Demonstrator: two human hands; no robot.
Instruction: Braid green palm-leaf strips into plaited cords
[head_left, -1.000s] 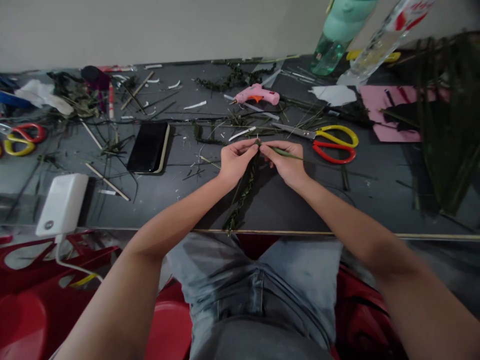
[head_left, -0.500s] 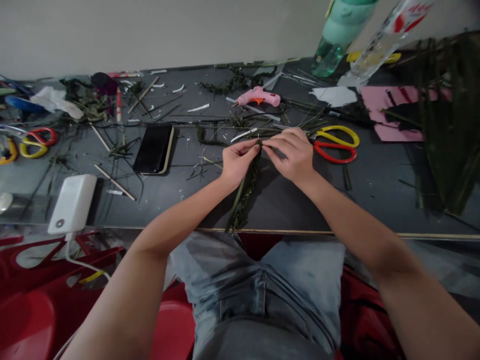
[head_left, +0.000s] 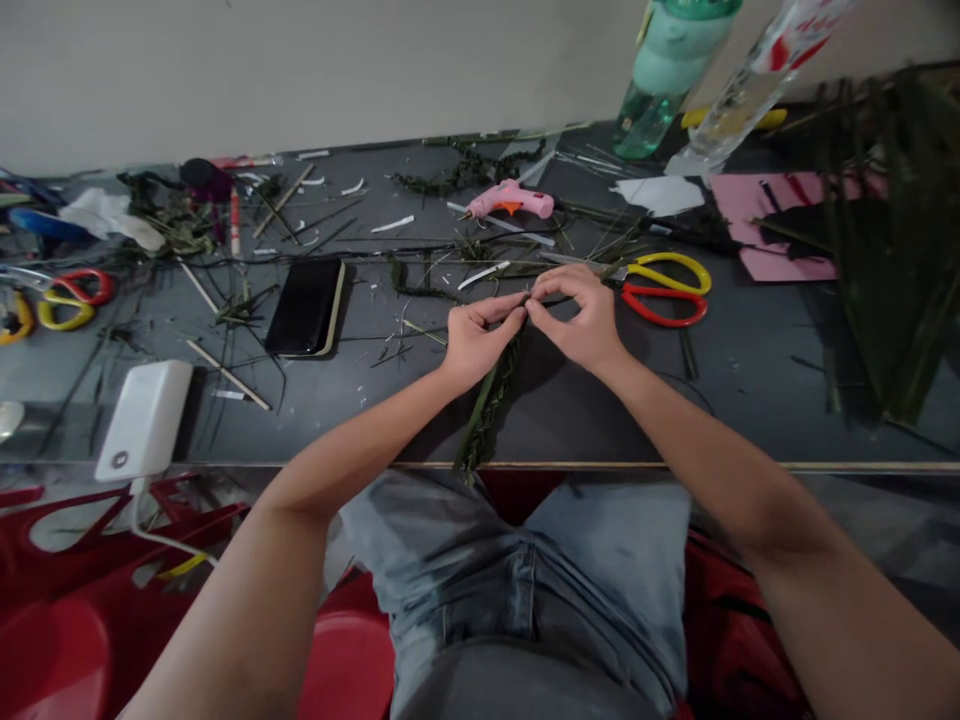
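Left hand (head_left: pixel 480 345) is pinching the far end of the braided green strip (head_left: pixel 491 405), thumb against fingers, almost no gap. Strip is lying between the forearms, closer to the left hand; its long axis is running from the fingertips back toward the body, slanting slightly left to the table edge (head_left: pixel 420 464). Right hand (head_left: pixel 577 315) is meeting the left at that same end, fingers curled, tips closed; can't tell which strand they're gripping. Versus half a second ago: right fingertips are sitting slightly lower, nearer the left's.
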